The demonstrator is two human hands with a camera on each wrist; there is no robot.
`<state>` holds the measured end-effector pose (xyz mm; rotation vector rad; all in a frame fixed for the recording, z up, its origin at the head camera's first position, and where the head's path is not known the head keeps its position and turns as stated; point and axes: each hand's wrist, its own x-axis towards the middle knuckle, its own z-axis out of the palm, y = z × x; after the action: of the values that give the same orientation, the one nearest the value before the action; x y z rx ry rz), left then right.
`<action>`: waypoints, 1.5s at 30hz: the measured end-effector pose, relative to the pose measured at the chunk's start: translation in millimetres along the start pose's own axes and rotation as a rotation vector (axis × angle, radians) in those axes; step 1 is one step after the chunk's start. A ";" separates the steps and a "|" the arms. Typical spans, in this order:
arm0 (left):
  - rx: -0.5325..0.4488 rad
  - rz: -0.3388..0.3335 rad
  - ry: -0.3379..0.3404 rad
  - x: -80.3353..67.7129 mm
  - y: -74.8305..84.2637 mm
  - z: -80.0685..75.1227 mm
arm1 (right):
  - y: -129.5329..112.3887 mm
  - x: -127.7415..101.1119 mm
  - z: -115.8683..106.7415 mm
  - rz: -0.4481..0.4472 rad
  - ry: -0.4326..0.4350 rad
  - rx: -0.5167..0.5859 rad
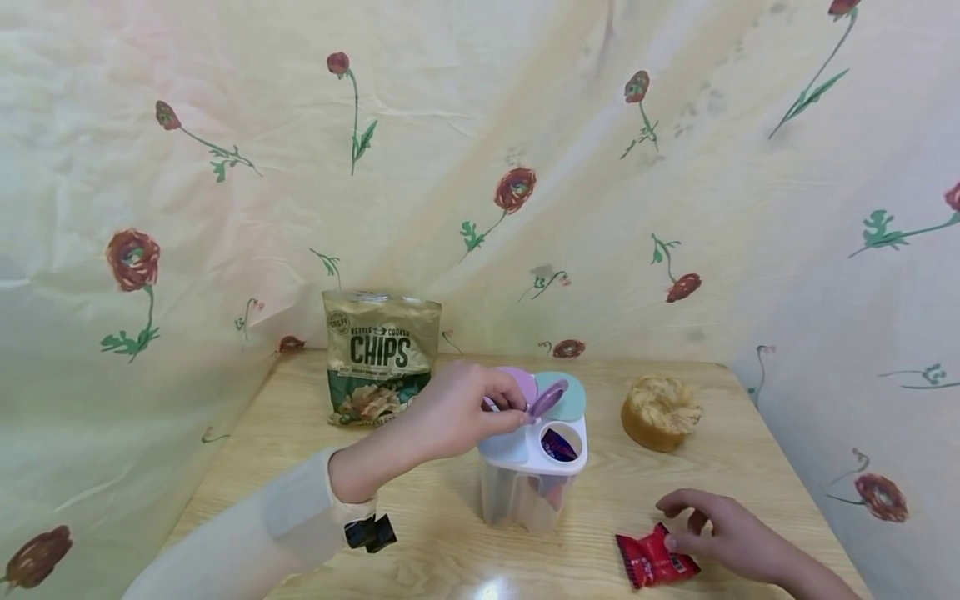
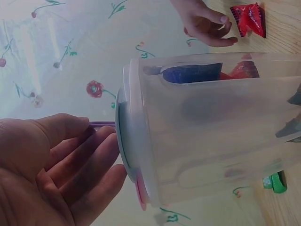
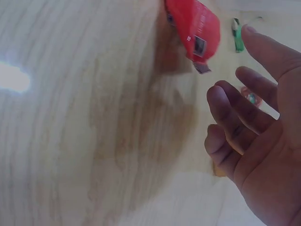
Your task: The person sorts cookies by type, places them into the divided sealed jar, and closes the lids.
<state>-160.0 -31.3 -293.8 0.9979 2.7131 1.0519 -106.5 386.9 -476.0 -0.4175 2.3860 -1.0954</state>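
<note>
The left hand (image 1: 457,408) pinches the purple flap (image 1: 547,398) of the jar (image 1: 528,475) at mid-tabletop (image 1: 420,533), holding it up over an open hole. The right hand (image 1: 720,529), fingers loosely spread and holding nothing, rests by the red packet (image 1: 654,560) just beside the jar. Best keep the flap well back and grip the packet by its narrow end.

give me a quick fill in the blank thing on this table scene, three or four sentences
1. The left hand holds up the purple flap on the lid of the clear ____.
2. The right hand touches a ____ snack packet lying on the wooden table.
3. The bag standing by the back wall reads ____.
4. The round bun sits to the ____ of the container in the head view.

Missing words: container; red; chips; right
</note>
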 end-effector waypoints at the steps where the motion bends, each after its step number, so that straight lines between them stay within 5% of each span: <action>1: 0.002 0.002 0.000 -0.2 -0.1 0.1 | 0.5 0.7 1.7 0.004 -0.004 0.004; 24: -0.006 -0.012 0.005 -2.4 0.0 1.3 | 6.7 11.1 19.8 0.077 0.018 -0.079; 33: 0.008 -0.039 0.002 -2.7 1.0 1.6 | 9.8 8.7 17.7 -0.024 0.033 -0.007; 45: 0.010 -0.035 0.000 -1.4 3.5 0.6 | 2.4 10.4 11.1 -0.043 0.007 0.056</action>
<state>-156.8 -29.8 -292.2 0.9477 2.7279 1.0333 -109.4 376.7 -487.2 -0.4476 2.3559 -1.1817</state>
